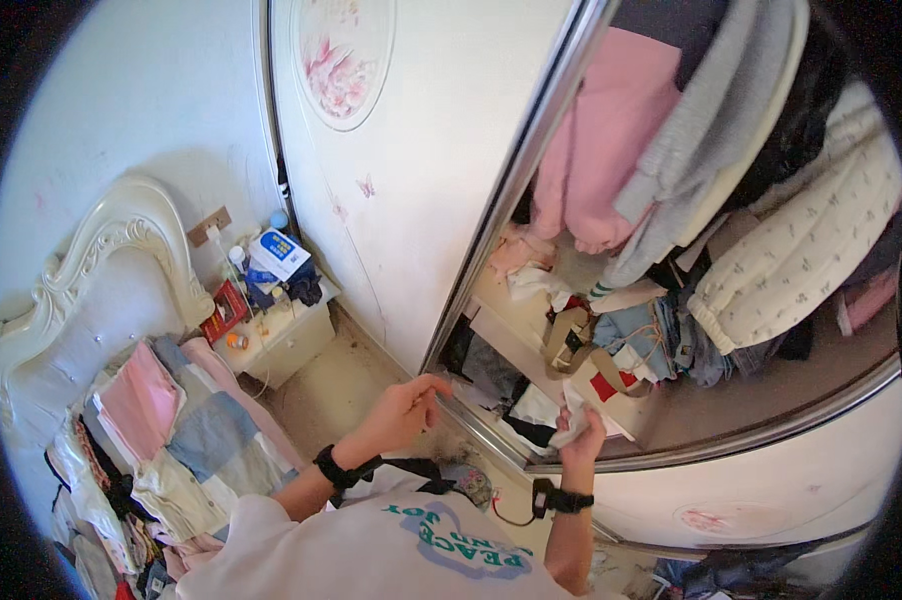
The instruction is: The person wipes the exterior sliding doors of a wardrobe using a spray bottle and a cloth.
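So the right hand (583,437) is closed around a small crumpled piece of white cloth (569,418), fingers wrapped over it, held right at the front edge of the open sliding-door wardrobe (611,455). Just beyond that grip, inside the wardrobe, there's a messy heap of folded and loose clothes: a black-and-white bundle (533,415) touching the near side, a tan strap bag (569,340) a bit further in, and a pile of blue denim (651,340) to the right of that. Above it all hang a pink sweater (601,160), a grey knit garment (701,130) and a white padded jacket with tiny print (811,250).

The left hand (403,410) holds nothing, fingers loosely curled and pointing toward the cloth, near it but apart. Both wrists have black bands. Off to the left of that hand sits a white bedside cabinet (286,345) and a bed stacked with folded clothes (186,430).
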Tool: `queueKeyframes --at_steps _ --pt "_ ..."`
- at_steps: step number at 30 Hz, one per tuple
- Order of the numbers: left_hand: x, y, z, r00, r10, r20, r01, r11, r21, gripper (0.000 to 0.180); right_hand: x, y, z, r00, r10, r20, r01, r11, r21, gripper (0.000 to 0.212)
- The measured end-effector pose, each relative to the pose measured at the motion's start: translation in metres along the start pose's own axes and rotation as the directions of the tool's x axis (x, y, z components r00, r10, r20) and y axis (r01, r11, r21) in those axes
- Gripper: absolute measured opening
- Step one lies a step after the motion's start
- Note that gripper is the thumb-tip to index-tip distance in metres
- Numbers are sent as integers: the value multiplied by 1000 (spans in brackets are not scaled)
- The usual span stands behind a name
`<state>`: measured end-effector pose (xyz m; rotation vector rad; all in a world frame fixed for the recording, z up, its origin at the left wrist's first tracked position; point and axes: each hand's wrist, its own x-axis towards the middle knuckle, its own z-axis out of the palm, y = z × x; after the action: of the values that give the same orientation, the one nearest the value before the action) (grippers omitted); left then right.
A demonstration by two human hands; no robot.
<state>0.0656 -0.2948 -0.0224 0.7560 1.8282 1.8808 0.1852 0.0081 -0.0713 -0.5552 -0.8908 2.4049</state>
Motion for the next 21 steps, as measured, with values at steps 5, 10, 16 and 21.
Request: queueKeyframes --at_steps 5,10,16,21 --pt "-7 -7 -58 997 -46 -58 45 999 -22 25 37 -3 89 994 -90 54 103 939 -329 30" --pt "-19 -1 -114 974 -73 -215 71 997 -16 23 82 8 185 867 -359 346 474 377 -796 16" --pt "-33 -3 -151 950 -77 -303 98 994 55 23 118 40 279 527 -472 707 748 -138 -649 46" --pt "-48 -5 -165 911 -79 -405 98 995 26 23 135 57 293 686 -392 613 683 55 -728 44"
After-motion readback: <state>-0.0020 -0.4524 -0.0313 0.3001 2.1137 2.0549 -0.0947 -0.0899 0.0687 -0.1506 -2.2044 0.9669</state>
